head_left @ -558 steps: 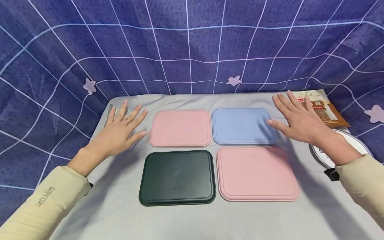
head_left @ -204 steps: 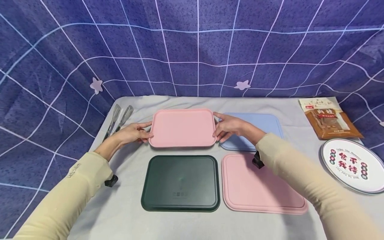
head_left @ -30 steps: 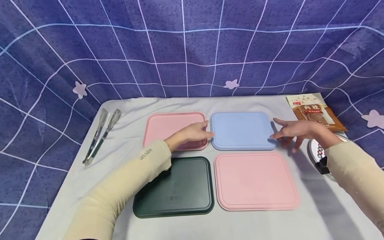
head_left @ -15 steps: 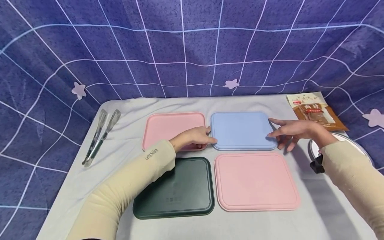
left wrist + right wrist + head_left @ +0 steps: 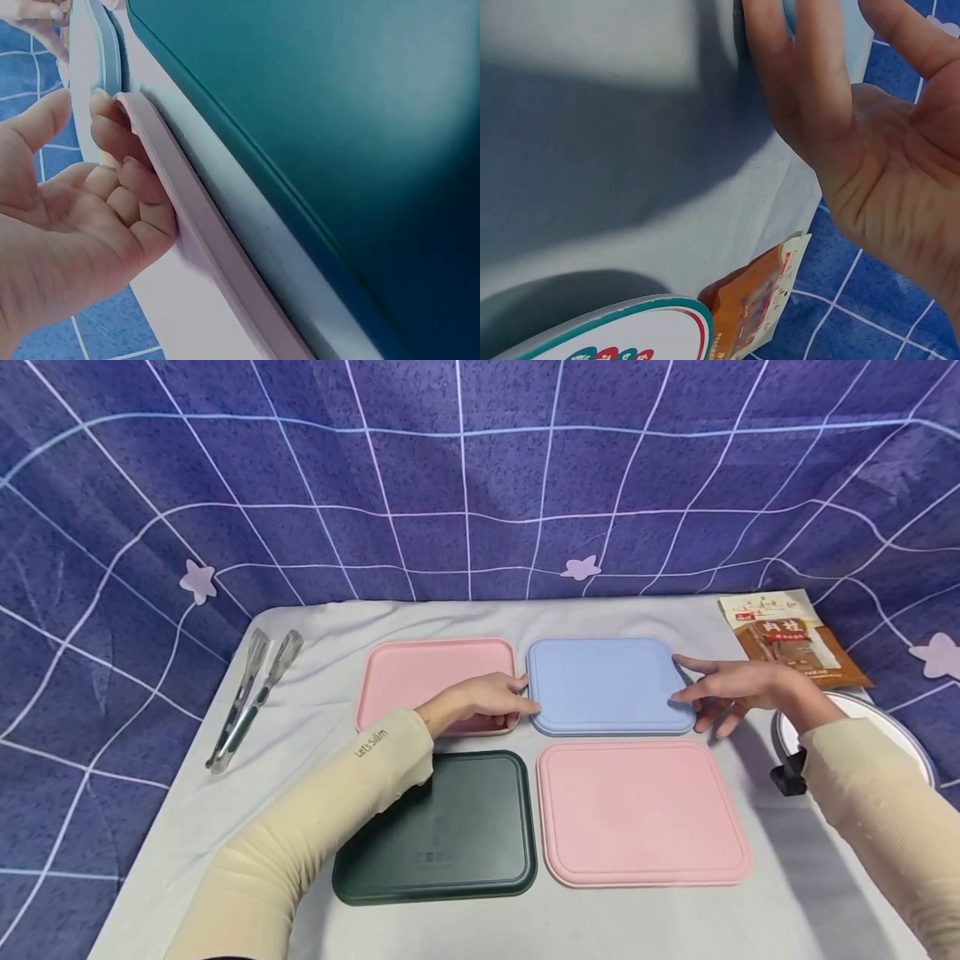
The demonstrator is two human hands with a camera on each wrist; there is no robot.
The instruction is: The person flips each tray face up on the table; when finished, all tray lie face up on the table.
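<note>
A pale blue tray (image 5: pixel 609 687) lies flat at the back, right of centre, underside up. My left hand (image 5: pixel 491 695) reaches over a pink tray with a raised rim (image 5: pixel 420 672); its index finger and thumb point at the blue tray's left edge. In the left wrist view, its other fingers bend beside the pink rim (image 5: pixel 195 210). My right hand (image 5: pixel 738 687) is at the blue tray's right edge, thumb and fingers apart, fingertips right at the edge. In the right wrist view, those fingers look fairly straight.
In front lie a dark green tray (image 5: pixel 450 827) and another pink tray (image 5: pixel 645 814). Metal tongs (image 5: pixel 255 697) rest at the left. A brown-and-cream food packet (image 5: pixel 795 639) and white round plates (image 5: pixel 885 714) are at the right. A blue curtain (image 5: pixel 480 468) hangs behind.
The back pink tray lay flat side up, was held by both hands, and now lies rim up. Both hands moved to the blue tray's sides; the right hand shifted slightly left.
</note>
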